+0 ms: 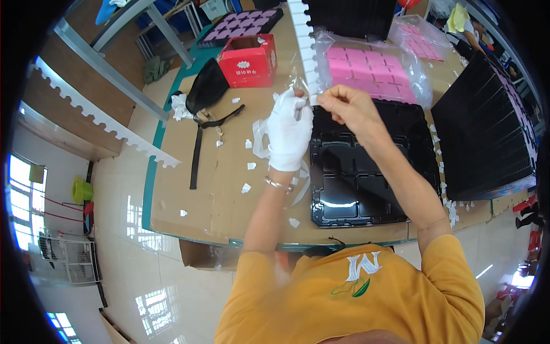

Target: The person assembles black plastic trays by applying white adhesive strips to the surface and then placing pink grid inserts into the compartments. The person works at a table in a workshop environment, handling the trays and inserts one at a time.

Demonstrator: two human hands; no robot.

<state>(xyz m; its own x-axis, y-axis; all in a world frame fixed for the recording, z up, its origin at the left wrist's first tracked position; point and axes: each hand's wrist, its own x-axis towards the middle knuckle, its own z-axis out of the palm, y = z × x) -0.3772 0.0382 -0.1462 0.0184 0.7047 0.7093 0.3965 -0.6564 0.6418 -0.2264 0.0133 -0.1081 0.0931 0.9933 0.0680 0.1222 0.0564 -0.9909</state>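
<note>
Down near the lower edge, the person in an orange shirt (355, 298) is leaning over a cardboard-covered table (212, 195). Further up, the left hand (288, 133), wearing a white glove, is curling its fingers shut around a crumpled clear plastic film (260, 137) while its fingertips are meeting the right hand's. The right hand (349, 106), bare, is pinching a small white piece (313, 100) between thumb and forefinger, the other fingers loosely folded. Both hands are hovering over the upper left corner of an empty black moulded tray (366, 172). Small white scraps (250, 166) are lying scattered on the cardboard to the left. Beyond the hands, a clear bag of pink pads (366, 71) is resting against a white notched strip (303, 46). Farther left, a black pouch (205, 86) and a red box (248, 60) are sitting near the table's far edge.
</note>
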